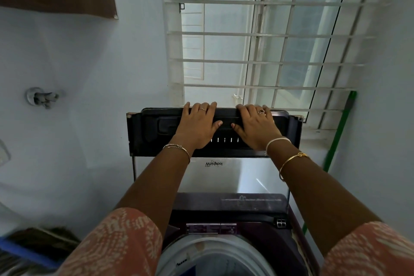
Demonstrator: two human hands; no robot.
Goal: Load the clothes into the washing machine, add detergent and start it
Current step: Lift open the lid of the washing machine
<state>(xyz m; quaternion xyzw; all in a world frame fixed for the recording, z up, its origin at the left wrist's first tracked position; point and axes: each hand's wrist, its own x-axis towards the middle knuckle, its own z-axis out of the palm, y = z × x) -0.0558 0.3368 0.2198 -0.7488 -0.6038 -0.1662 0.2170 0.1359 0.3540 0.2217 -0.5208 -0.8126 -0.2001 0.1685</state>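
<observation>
The top-loading washing machine stands below me with its glass lid raised upright. My left hand and my right hand both rest on the lid's dark top rim, fingers curled over its upper edge. The white drum opening shows at the bottom between my forearms. I cannot see into the drum. No clothes or detergent are in view.
A barred window is right behind the lid. A wall tap sticks out at the left. A green pole leans at the right. A broom and a blue object lie at the lower left.
</observation>
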